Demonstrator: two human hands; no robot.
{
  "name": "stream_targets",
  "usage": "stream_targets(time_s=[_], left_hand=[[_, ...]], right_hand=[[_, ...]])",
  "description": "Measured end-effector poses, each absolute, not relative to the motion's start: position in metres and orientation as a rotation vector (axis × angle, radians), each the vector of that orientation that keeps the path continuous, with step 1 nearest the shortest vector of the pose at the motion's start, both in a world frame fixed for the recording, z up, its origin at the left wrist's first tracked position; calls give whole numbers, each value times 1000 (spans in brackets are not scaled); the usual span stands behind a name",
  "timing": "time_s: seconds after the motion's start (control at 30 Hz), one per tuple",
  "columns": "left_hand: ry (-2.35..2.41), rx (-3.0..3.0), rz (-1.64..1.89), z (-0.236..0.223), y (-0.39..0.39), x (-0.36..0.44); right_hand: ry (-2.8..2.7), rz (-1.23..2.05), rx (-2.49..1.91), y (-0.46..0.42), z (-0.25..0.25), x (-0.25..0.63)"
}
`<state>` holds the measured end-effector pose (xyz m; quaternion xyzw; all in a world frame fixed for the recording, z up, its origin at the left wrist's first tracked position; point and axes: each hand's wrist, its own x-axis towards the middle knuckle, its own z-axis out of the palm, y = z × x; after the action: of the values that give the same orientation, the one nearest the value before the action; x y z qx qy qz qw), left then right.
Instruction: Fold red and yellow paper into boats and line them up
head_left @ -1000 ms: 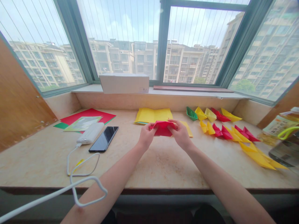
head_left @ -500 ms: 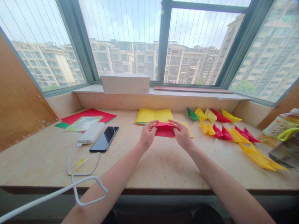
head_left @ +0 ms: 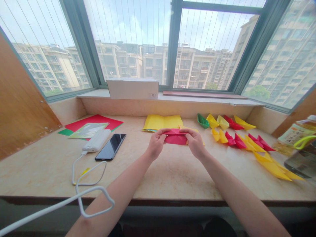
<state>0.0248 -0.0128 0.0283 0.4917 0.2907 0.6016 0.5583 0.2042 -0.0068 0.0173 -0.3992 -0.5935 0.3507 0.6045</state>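
- Windows [head_left: 130,29] rise behind your marbled counter [head_left: 172,177].
- Your left hand [head_left: 155,144] pinches the left end of the folded red paper [head_left: 175,139]; your right hand [head_left: 195,143] pinches its right end.
- That paper is held in front of the yellow sheets [head_left: 161,122], left of the paper boats [head_left: 222,122].

The smooth, cream, stone-looking counter [head_left: 172,174] holds big red and green paper sheets [head_left: 98,119], a flat black phone [head_left: 111,147], yellow paper sheets [head_left: 161,122], and little folded red, yellow and green paper boats [head_left: 222,122].
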Motion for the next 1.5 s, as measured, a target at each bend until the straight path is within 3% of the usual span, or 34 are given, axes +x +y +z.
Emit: stream_targets(time_s=[0.67, 0.93, 1.5], left_hand=[[746, 1558, 1404, 24, -12, 20], [762, 1507, 1477, 18, -6, 23], [847, 1496, 1538, 16, -2, 20]], right_hand=[[-1403, 825, -916, -7, 22, 206], [-1393, 988, -858, -10, 26, 204], [-1388, 932, -903, -8, 25, 205]])
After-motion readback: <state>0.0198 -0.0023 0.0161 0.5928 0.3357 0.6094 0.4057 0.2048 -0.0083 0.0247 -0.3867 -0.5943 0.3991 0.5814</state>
